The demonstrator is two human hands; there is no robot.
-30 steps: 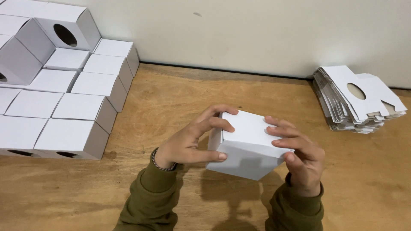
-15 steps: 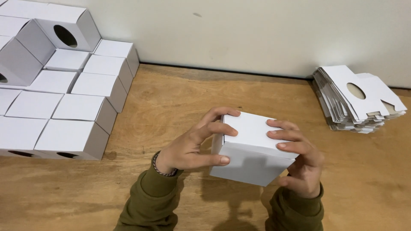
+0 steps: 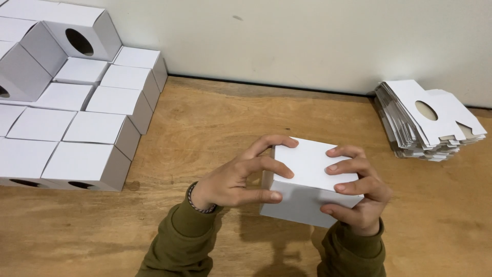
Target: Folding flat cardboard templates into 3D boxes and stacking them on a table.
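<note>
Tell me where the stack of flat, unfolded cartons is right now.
The stack of flat cartons sits on the wooden table at the far right, against the wall, beyond the right hand.

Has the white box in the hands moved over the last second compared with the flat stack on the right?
Barely. The white box has kept its distance from the stack of flat blanks; it tipped slightly between both hands.

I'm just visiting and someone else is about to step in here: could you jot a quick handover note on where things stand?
Left hand and right hand: both grip one closed white box just above the wooden table.
Done: folded white boxes stacked in rows at the left, some showing round holes.
Left: a pile of flat box blanks at the right by the wall, not yet folded.
</note>
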